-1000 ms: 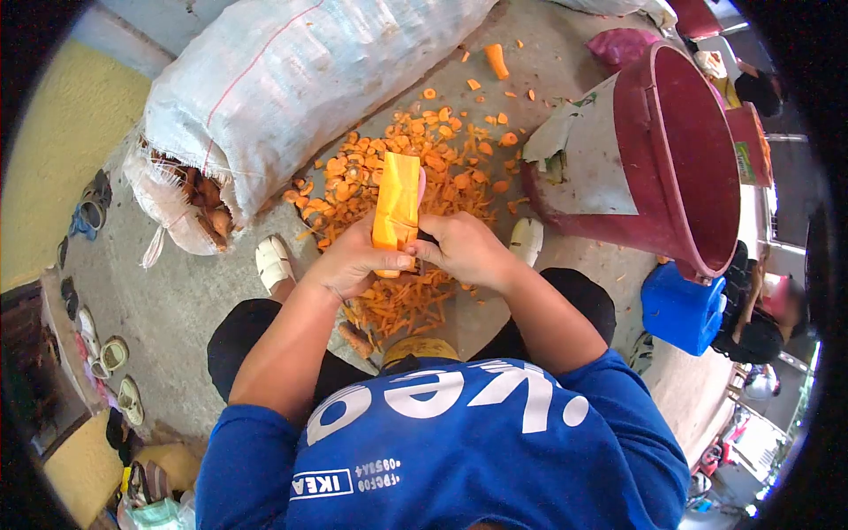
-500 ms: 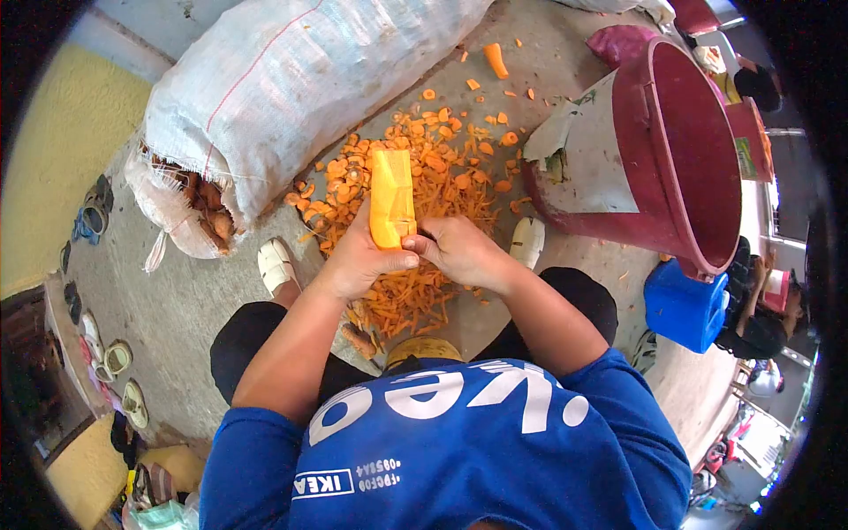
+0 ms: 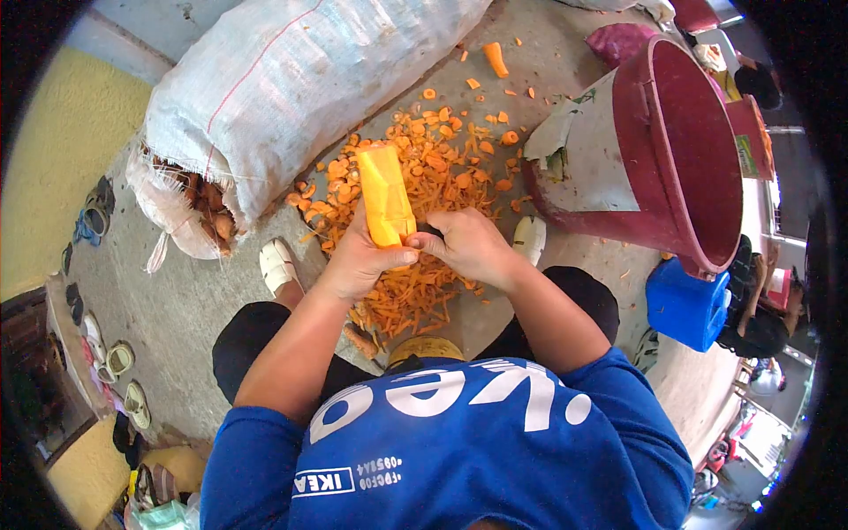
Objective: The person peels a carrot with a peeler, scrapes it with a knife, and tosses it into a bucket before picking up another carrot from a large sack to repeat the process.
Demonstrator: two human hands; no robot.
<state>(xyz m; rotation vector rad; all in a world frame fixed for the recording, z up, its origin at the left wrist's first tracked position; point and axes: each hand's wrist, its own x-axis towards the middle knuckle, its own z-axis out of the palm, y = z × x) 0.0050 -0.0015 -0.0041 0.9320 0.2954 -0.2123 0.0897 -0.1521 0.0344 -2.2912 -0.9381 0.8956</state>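
Observation:
My left hand (image 3: pixel 355 265) is wrapped round the lower end of a thick carrot (image 3: pixel 385 194), peeled into flat, bright orange-yellow facets and pointing away from me. My right hand (image 3: pixel 473 247) is closed at the carrot's near end, its thumb against that end and its fingers curled. A small dark part shows between thumb and fingers, but I cannot make out what it is. Below both hands a heap of carrot peelings (image 3: pixel 411 305) and cut-off carrot ends (image 3: pixel 340 190) lies on the concrete floor between my feet.
A white woven sack (image 3: pixel 291 97) lies at the upper left, its torn mouth showing brownish roots. To the right a large dark red bucket (image 3: pixel 609 194) leans over, beside a blue jerrycan (image 3: pixel 685 305). Sandals (image 3: pixel 117 358) line the left wall. Another person (image 3: pixel 764 331) is at the far right.
The carrot's far end has tipped slightly to the left. My right hand has shifted slightly, and its fingers have lifted a little away from the carrot's side.

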